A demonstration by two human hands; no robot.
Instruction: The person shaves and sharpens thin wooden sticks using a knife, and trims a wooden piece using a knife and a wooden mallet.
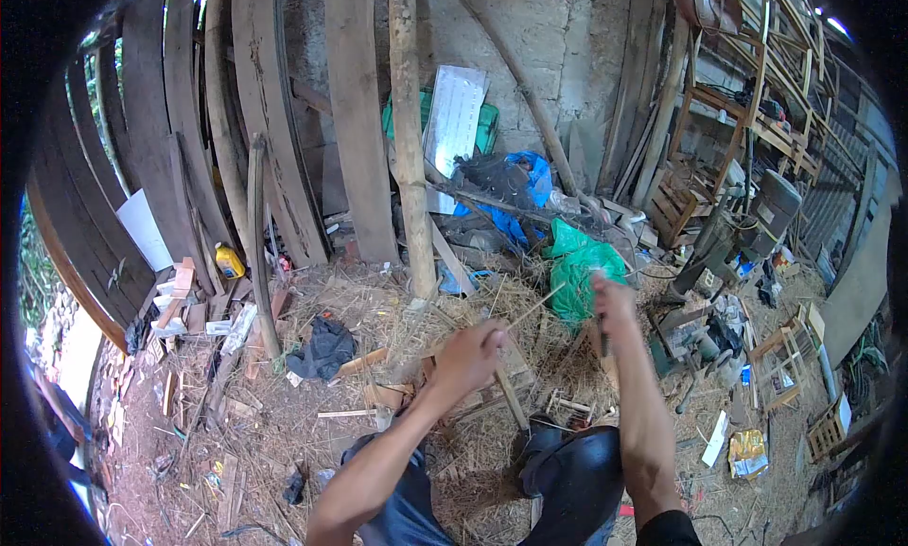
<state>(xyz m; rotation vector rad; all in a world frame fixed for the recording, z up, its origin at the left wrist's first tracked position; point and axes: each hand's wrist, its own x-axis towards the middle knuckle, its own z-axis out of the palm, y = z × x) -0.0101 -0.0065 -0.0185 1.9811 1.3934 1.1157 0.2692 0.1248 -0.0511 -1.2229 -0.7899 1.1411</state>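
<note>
My left hand (470, 360) is closed around a thin light stick (536, 307), whose free end points up and right toward the green plastic bag (579, 272). My right hand (615, 305) is closed in front of that bag, at its right edge. A dark, narrow object (604, 343) extends down from it, too blurred to name for certain. Below my left hand, a thicker wooden piece (512, 399) slants down toward my knees. Both hands are apart from each other, above the straw-covered ground.
A wooden post (409, 149) rises ahead. A black plastic bag (324, 348) lies on the ground at the left, with a yellow bottle (229, 260) beyond it. At the right are a gold packet (748, 453), wood scraps and a wooden rack (747, 111).
</note>
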